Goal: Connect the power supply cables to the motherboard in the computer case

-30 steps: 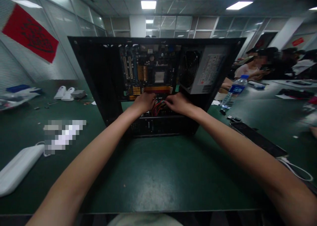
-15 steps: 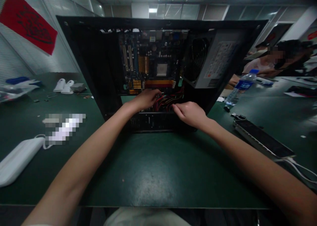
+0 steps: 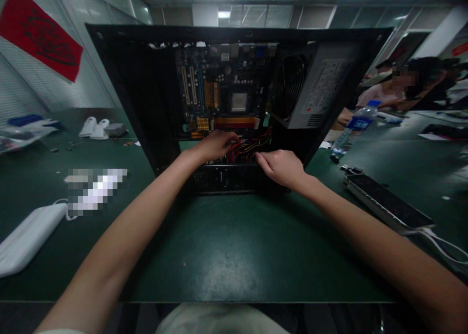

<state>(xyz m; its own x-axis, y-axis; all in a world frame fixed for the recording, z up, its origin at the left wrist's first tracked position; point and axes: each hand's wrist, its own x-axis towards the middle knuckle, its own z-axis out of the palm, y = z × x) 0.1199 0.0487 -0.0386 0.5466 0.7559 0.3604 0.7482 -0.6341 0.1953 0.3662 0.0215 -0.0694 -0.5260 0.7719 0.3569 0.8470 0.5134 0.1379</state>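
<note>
An open black computer case (image 3: 131,95) stands on the green table, its inside facing me. Inside are a motherboard (image 3: 234,75) and, at the upper right, a grey power supply (image 3: 325,90) with a fan. A bundle of red, yellow and black cables (image 3: 250,146) hangs low in the case. My left hand (image 3: 217,145) is closed at the bundle's left side, its fingertips among the cables. My right hand (image 3: 281,166) is closed at the bundle's right side, thumb and finger pinched near the cables. What the fingertips grip is too small and dark to tell.
The green table (image 3: 219,246) extends around the case. On the right are a water bottle (image 3: 356,127) and a dark device (image 3: 389,202) with a white cable. A white power bank-like object (image 3: 31,236) lies at left, white items (image 3: 93,127) farther back. People sit beyond at right.
The view has shifted very slightly. Both hands stay at the cables in nearly the same pose.
</note>
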